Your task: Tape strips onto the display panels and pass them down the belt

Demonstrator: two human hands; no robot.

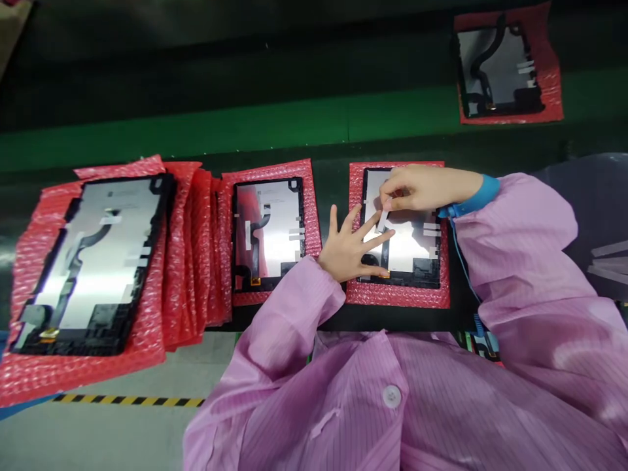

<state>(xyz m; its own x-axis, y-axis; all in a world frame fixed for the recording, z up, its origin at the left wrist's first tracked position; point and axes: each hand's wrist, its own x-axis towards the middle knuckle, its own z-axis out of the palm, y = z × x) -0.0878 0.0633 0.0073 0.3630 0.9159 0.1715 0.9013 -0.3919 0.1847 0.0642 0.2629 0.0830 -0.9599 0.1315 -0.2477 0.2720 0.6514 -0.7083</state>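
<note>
In front of me a display panel (pixel 409 245) with a silvery back and black frame lies on a red bubble-wrap sheet (pixel 407 296). My left hand (pixel 346 252) rests over its left side, fingers spread, one fingertip near the gold connector (pixel 384 274) at the lower edge. My right hand (pixel 415 188) is above the panel's upper part. Its thumb and finger pinch a white tape strip (pixel 383 220), whose lower end reaches the dark ribbon cable (pixel 384 252). Whether the strip's lower end sticks to the panel I cannot tell.
A second panel (pixel 279 229) on red wrap lies to the left. Further left, another panel (pixel 98 255) tops a stack of red bubble-wrap sheets (pixel 189 261). One more panel (pixel 500 72) sits at the far right on a green strip (pixel 294 118). Pale strips (pixel 611 258) lie at the right edge.
</note>
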